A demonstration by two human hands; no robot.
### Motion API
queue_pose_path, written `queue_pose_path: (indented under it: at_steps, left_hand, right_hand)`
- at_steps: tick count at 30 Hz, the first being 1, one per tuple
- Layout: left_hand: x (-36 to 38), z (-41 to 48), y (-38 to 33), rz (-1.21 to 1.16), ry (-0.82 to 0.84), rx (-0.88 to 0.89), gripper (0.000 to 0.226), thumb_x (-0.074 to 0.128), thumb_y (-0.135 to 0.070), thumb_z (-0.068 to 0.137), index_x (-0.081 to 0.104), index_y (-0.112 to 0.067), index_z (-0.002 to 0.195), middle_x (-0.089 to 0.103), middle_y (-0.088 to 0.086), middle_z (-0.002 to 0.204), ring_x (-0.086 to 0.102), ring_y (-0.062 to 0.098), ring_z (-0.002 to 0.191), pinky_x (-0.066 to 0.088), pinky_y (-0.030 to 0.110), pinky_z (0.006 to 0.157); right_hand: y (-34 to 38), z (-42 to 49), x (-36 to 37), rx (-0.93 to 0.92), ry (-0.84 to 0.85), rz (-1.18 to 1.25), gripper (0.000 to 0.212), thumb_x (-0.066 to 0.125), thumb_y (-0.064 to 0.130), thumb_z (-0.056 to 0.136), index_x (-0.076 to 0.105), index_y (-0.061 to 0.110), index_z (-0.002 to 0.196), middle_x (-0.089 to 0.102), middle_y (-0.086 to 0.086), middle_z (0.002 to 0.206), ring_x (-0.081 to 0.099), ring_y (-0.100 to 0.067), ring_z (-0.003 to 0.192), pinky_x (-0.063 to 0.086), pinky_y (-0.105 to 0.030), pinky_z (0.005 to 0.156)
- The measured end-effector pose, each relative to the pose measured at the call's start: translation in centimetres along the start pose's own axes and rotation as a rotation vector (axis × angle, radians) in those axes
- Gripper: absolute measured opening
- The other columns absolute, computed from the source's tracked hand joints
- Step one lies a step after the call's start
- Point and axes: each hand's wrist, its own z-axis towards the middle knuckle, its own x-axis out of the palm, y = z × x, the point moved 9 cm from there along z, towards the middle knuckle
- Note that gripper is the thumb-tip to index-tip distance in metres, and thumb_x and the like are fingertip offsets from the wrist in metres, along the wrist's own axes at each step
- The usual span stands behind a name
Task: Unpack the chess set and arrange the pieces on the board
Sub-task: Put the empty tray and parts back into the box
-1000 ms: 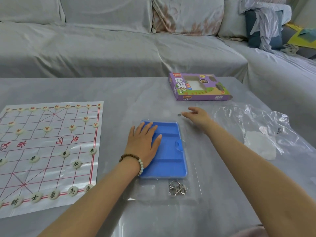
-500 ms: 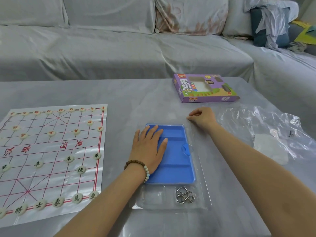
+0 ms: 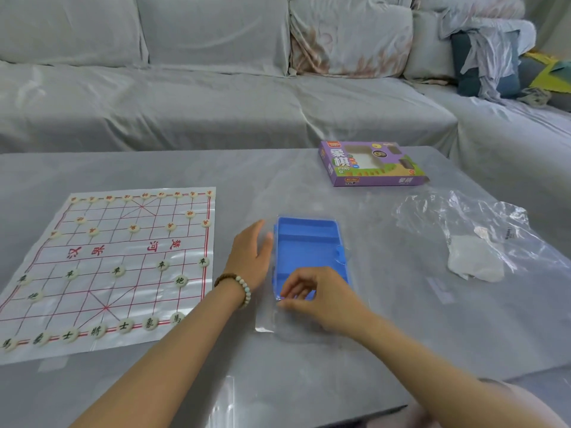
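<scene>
1. Left hand (image 3: pixel 251 254) open, fingers straight, laid flat against the left wall of the tray (image 3: pixel 309 245); probably bracing it against sliding.
2. Right hand (image 3: pixel 318 296) curled over the tray's near left corner, fingertips drawn toward the thumb as in a pinch. Too small to tell what, if anything, sits between them.
3. Hands close together at that corner, not touching each other.
4. Tray lying mid-table (image 3: pixel 185 168) in a clear shell (image 3: pixel 265 329). Visible compartments show bare blue, so likely emptied.
5. Board (image 3: pixel 129 291) spread flat well left of the tray, within easy reach of the left hand. Pieces (image 3: pixel 161 265) set on the line crossings in two camps, red far and black near. Arranging looks close to finished.
6. Box (image 3: pixel 370 163) and bag (image 3: pixel 479 230) parked at the far right, seemingly to keep the working space free.
</scene>
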Motion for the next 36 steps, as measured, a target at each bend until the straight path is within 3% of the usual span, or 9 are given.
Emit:
queue_pose_path:
  at_steps: [3, 7, 10, 14, 17, 20, 23, 26, 36]
  left_hand:
    - [-0.8, -1.3, 1.7, 0.036, 0.022, -0.041, 0.04, 0.037, -0.031, 0.098, 0.042, -0.014, 0.134, 0.043, 0.004, 0.139, 0.036, 0.019, 0.13, 0.028, 0.031, 0.107]
    - [-0.5, -2.3, 2.7, 0.166, 0.028, -0.039, 0.027, 0.032, -0.034, 0.097, 0.038, -0.019, 0.075, 0.043, -0.001, 0.074, 0.042, 0.023, 0.078, 0.033, 0.029, 0.067]
    - [1.3, -2.9, 2.7, 0.226, 0.107, -0.083, 0.031, 0.031, -0.038, 0.097, 0.049, -0.013, 0.098, 0.054, 0.008, 0.095, 0.049, 0.029, 0.097, 0.039, 0.037, 0.086]
    - [3.1, -3.2, 2.9, 0.236, 0.191, -0.213, 0.06, 0.026, -0.047, 0.097, 0.014, -0.016, 0.147, 0.015, 0.008, 0.155, 0.006, 0.025, 0.143, 0.005, 0.041, 0.117]
    - [3.7, -2.7, 1.7, -0.019, 0.159, -0.205, 0.062, 0.034, -0.044, 0.096, 0.015, -0.013, 0.147, 0.017, 0.006, 0.154, 0.015, 0.022, 0.142, 0.014, 0.034, 0.113]
    - [4.9, -2.1, 0.1, -0.231, 0.141, -0.178, 0.063, 0.043, -0.035, 0.095, 0.014, -0.013, 0.146, 0.019, 0.001, 0.154, 0.023, 0.015, 0.14, 0.022, 0.025, 0.109]
    - [6.0, -0.3, -1.6, -0.359, 0.102, -0.168, 0.062, 0.047, -0.026, 0.095, 0.015, -0.012, 0.146, 0.021, 0.0, 0.153, 0.025, 0.012, 0.138, 0.023, 0.015, 0.104]
    - [7.7, 2.3, -4.0, -0.399, 0.149, -0.159, 0.061, 0.046, -0.029, 0.095, 0.016, -0.014, 0.146, 0.024, -0.002, 0.153, 0.03, 0.014, 0.136, 0.028, 0.025, 0.109]
    - [13.8, 16.6, -9.8, 0.176, 0.191, 0.193, 0.038, 0.033, -0.027, 0.099, 0.044, -0.012, 0.132, 0.049, 0.008, 0.135, 0.044, 0.028, 0.125, 0.035, 0.034, 0.103]
  right_hand:
    - [0.2, 0.2, 0.4, -0.034, 0.014, -0.096, 0.012, 0.074, 0.023, 0.077, 0.065, 0.028, 0.073, 0.066, 0.015, 0.076, 0.056, 0.001, 0.07, 0.039, -0.008, 0.067]
    - [-3.1, 0.9, -6.1, 0.046, -0.384, 0.009, 0.011, 0.067, 0.026, 0.085, 0.064, 0.028, 0.095, 0.064, 0.018, 0.099, 0.054, -0.003, 0.086, 0.035, -0.01, 0.07]
    - [-7.8, 0.7, -9.1, 0.288, -0.501, -0.008, 0.052, 0.066, 0.036, 0.084, 0.049, 0.014, 0.129, 0.048, 0.004, 0.123, 0.049, -0.012, 0.103, 0.037, -0.021, 0.086]
    - [-10.7, 0.5, -7.9, 0.427, -0.356, 0.119, 0.038, 0.068, 0.046, 0.078, 0.047, 0.015, 0.073, 0.037, -0.001, 0.072, 0.037, -0.016, 0.064, 0.029, -0.026, 0.057]
    - [-10.9, 0.3, -7.7, 0.372, -0.349, 0.226, 0.024, 0.07, 0.031, 0.082, 0.056, 0.014, 0.089, 0.055, 0.004, 0.08, 0.051, -0.007, 0.067, 0.039, -0.013, 0.057]
    - [-11.8, 0.6, -8.1, 0.36, -0.327, 0.462, 0.061, 0.07, 0.028, 0.082, 0.04, 0.025, 0.134, 0.057, 0.001, 0.123, 0.062, -0.013, 0.101, 0.052, -0.026, 0.083]
    - [-12.8, 0.9, -9.9, 0.353, -0.34, 0.57, 0.074, 0.074, 0.03, 0.077, 0.031, 0.04, 0.137, 0.053, -0.001, 0.133, 0.064, -0.022, 0.104, 0.054, -0.044, 0.088]
    - [-13.0, 1.3, -13.4, 0.339, -0.408, 0.631, 0.077, 0.075, 0.027, 0.076, 0.032, 0.038, 0.139, 0.053, -0.001, 0.133, 0.067, -0.022, 0.098, 0.057, -0.041, 0.08]
    - [-16.4, -2.1, -25.2, 0.322, -0.725, 0.615, 0.076, 0.072, 0.028, 0.079, 0.03, 0.04, 0.142, 0.064, 0.005, 0.118, 0.07, -0.013, 0.086, 0.053, -0.027, 0.063]
